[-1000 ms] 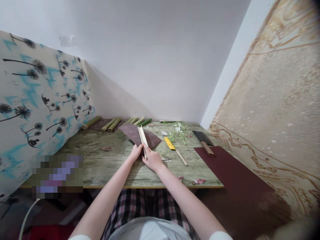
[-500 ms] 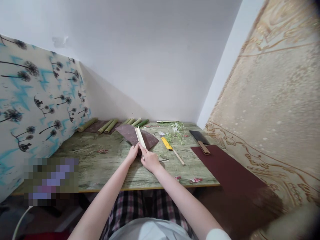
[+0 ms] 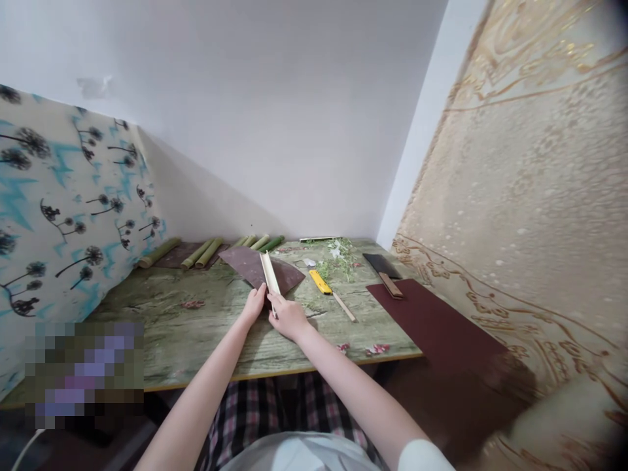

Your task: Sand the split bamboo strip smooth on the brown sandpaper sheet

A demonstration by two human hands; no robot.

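Observation:
A pale split bamboo piece (image 3: 267, 269), hollow side up, lies over a fan-shaped brown sheet (image 3: 240, 263) with curved outer edge. Around its near end my right hand (image 3: 289, 316) is closed, thumb and forefinger pinching it from the right. My left hand (image 3: 254, 303) is closed at the lower left, its thumb along the bamboo's side where the sheet narrows; its other fingertips are hidden. To the right of the hands lie a yellow utility knife (image 3: 320, 282) and a thin wooden stick (image 3: 344, 306).
Leafy green sprigs (image 3: 339, 260) are scattered behind the knife. A cleaver (image 3: 381, 265) with a wooden handle rests at the right, beside a maroon board (image 3: 426, 320). Several bamboo lengths (image 3: 203, 254) lie along the back. The table (image 3: 196, 333) meets a wall (image 3: 265, 118).
My view has turned slightly right. Both hands have drawn a little toward me along the bamboo, and a small gap now shows between their thumbs. The sheet stays under the bamboo.

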